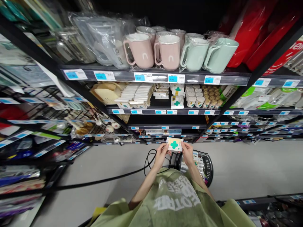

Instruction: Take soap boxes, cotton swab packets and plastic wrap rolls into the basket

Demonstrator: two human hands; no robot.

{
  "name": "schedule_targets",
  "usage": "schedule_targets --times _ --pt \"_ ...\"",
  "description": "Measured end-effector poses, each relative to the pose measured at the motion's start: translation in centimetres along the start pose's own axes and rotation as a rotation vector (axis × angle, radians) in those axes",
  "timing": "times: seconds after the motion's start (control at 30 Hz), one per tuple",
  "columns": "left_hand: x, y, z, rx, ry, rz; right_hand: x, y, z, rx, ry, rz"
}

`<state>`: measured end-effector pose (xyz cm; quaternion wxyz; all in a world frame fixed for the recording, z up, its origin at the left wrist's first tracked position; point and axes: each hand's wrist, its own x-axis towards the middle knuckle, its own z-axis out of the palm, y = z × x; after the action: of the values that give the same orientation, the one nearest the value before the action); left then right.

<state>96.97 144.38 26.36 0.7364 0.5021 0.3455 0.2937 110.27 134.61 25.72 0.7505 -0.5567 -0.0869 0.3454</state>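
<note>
Held level between both hands is a small flat white packet (pixel 174 144) with a green clover-like mark on its front. My left hand (pixel 163 151) grips its left edge, and my right hand (pixel 187 152) grips the right edge. Just below my right forearm stands a black basket (pixel 208 168) with several packaged goods inside, partly hidden by the arm. On the shelf ahead, a packet (pixel 177 102) with the same green mark sits at the front edge.
Pink mugs (pixel 168 52) and pale green mugs (pixel 220 55) stand on the upper shelf (pixel 156 77). White boxes (pixel 136 94) and small jars (pixel 195 98) fill the shelf below. A black cable (pixel 99 181) runs across the left side over the grey floor (pixel 239 164).
</note>
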Motion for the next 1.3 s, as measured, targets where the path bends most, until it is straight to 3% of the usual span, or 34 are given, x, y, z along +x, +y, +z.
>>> schedule_targets --times 0.13,0.27,0.37,0.47,0.6,0.73,0.87,1.03,1.3 --pt "-0.1 -0.6 -0.2 0.078 0.034 0.079 0.1 0.1 -0.4 -0.002 0.018 -0.007" --pt "-0.7 -0.5 -0.5 0.439 0.167 0.404 0.2 0.4 -0.5 -0.009 0.060 -0.002" --pt "-1.4 -0.1 -0.5 0.788 0.037 0.659 0.2 0.6 -0.4 -0.035 0.045 0.013" --pt "-1.9 0.0 -0.2 0.940 -0.146 0.723 0.0 0.7 -0.1 -0.042 -0.013 0.022" --pt "-1.7 -0.5 0.1 0.903 -0.087 0.665 -0.4 0.4 0.6 -0.077 -0.152 0.002" --pt "-1.4 -0.9 -0.1 0.701 -0.011 0.514 -0.6 0.3 1.0 -0.195 -0.271 -0.073" --pt "-1.2 -0.7 -0.3 0.367 0.048 0.251 0.1 1.0 0.6 -0.390 -0.099 -0.278" --pt "-1.3 -0.9 -0.5 0.029 0.079 0.000 0.7 2.0 -0.1 -0.235 -0.098 -0.110" --pt "-2.2 -1.4 -0.4 -0.035 0.012 -0.085 0.7 2.3 -0.1 -0.122 0.096 -0.013"
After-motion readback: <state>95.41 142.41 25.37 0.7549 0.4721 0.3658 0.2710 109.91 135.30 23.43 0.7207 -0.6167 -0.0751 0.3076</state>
